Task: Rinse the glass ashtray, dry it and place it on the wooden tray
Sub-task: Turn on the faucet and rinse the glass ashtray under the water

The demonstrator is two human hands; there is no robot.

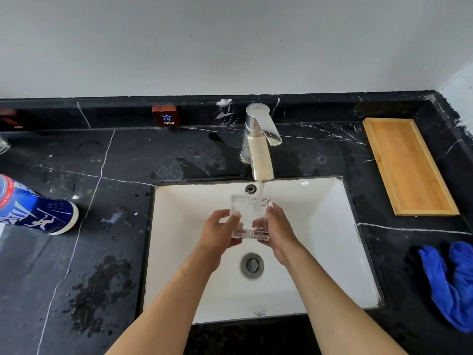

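Item, rinse in hand. Our left hand (220,230) and right hand (277,230) clasp the glass ashtray (249,217) from either side, fingers curled on its walls, over the sink (332,226). Just beyond our fingertips the faucet (259,147) pours onto its far rim. We judge it best to tilt and turn it slowly under the stream, grip firm, since wet glass slips. Right of our right hand: blue cloth (453,283); farther, the wooden tray (407,165), bare.
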